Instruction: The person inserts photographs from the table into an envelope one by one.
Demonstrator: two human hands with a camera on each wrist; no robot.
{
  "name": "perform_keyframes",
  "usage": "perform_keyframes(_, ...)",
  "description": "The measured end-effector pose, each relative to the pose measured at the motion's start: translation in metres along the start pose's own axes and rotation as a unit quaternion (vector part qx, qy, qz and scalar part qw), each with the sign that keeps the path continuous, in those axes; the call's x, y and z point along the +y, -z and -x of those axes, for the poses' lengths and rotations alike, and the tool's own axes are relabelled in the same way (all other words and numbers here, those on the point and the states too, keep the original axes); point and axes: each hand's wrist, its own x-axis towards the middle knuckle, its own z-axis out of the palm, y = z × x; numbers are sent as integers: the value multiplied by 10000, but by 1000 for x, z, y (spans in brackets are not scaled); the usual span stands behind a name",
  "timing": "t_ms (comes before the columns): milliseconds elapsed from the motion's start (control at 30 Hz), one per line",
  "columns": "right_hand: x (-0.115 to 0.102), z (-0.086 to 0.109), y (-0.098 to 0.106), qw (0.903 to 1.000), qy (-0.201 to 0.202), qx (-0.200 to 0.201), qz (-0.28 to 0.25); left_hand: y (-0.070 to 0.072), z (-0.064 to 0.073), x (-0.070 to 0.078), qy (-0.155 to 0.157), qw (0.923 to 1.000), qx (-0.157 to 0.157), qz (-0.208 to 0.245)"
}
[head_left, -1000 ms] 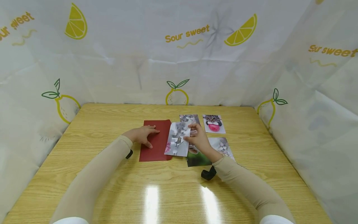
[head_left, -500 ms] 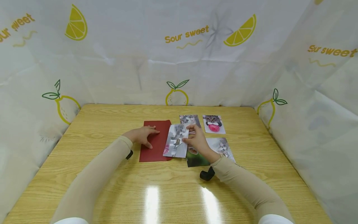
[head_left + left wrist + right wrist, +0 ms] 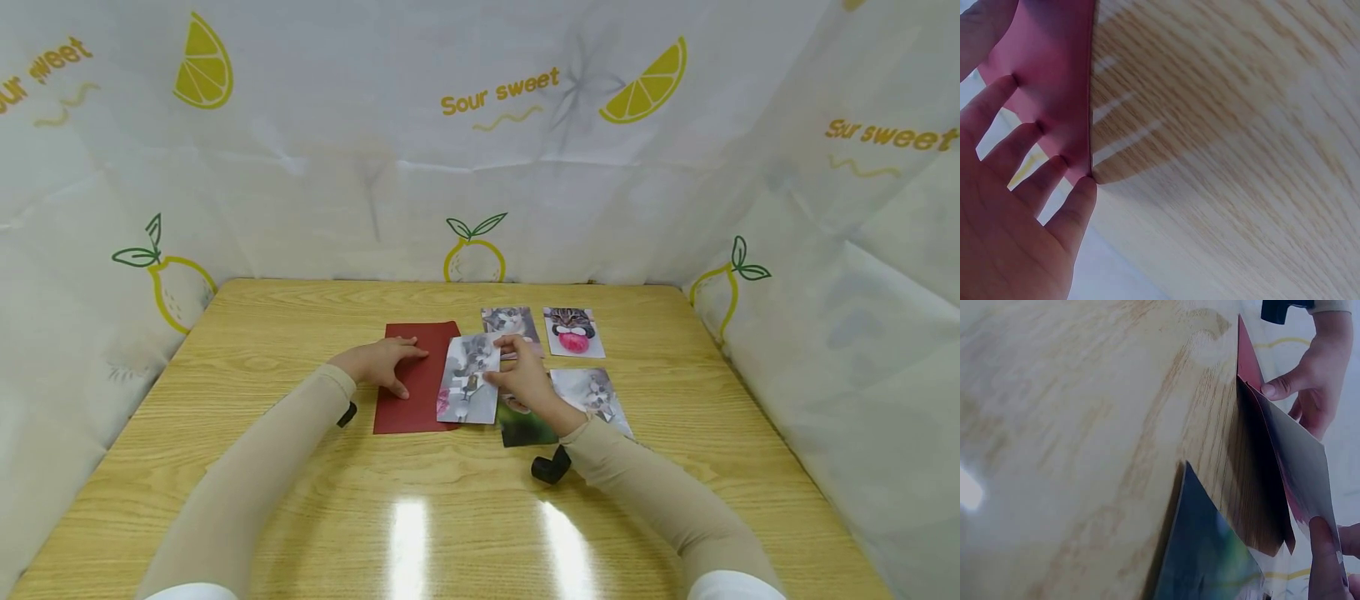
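Note:
In the head view a red envelope lies on the wooden table, its right end facing the other hand. My left hand rests on it with fingers spread; the left wrist view shows the fingertips touching the red surface. My right hand pinches the right edge of a cat photo card between thumb and fingers. The card's left part overlaps the envelope's right end. In the right wrist view the card is tilted above the envelope's raised edge, the thumb on its near face.
Several more photo cards lie to the right: a grey cat card, a card with a pink ball, a pale cat card and a green one partly under my right hand. A white printed cloth stands behind the table.
My right hand has moved slightly left and toward me with the photo card, which overlaps the envelope a little more. My left hand has stayed in place.

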Motion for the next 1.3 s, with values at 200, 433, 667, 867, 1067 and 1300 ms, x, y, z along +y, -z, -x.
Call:
perform_keyframes(200, 0, -3, -1, 10000, -2, -57, 59, 0, -1, 0, -27, 10000, -5, -36)
perform_keyframes(433, 0, -8, -1, 9995, -208, -224, -100, 1, 0, 0, -6, 10000, -20, -10)
perform_keyframes(667, -1, -14, -3, 9994, -124, -166, 279, 0, -2, 0, 18, 10000, -42, 25)
perform_keyframes(867, 0, -18, -5, 9989, -210, -179, 372, 0, -2, -1, 27, 10000, -67, 30)
perform_keyframes(1067, -1, -20, -6, 9985, -239, -247, 423, -1, -2, -2, 30, 10000, -50, 59)
perform_keyframes(1300, -3, -24, -7, 9984, -262, -333, 386, 0, -1, -1, 7, 10000, -41, 17)
